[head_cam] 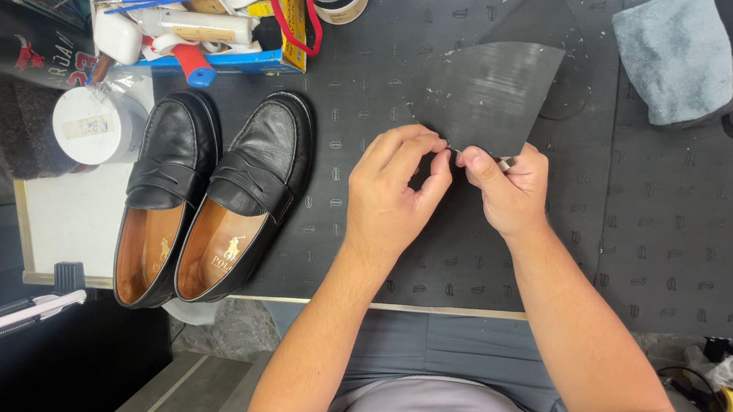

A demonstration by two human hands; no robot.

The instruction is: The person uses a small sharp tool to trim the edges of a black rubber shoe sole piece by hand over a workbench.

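Black mat [690, 243]; both hands' grip pinching rubber sheet [487, 93] edge.

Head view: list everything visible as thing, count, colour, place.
Dark grey rubber sheet piece: one, centre, pinched at its lower edge.
Black leather loafers: two, tan lining, left, side by side.
Black patterned work mat: one, covering the bench.
Blue-and-yellow box of supplies: one, top left.
White round tub: one, left of the loafers.
Grey-blue folded cloth: one, top right.
Hands: left hand and right hand, both gripping the sheet.
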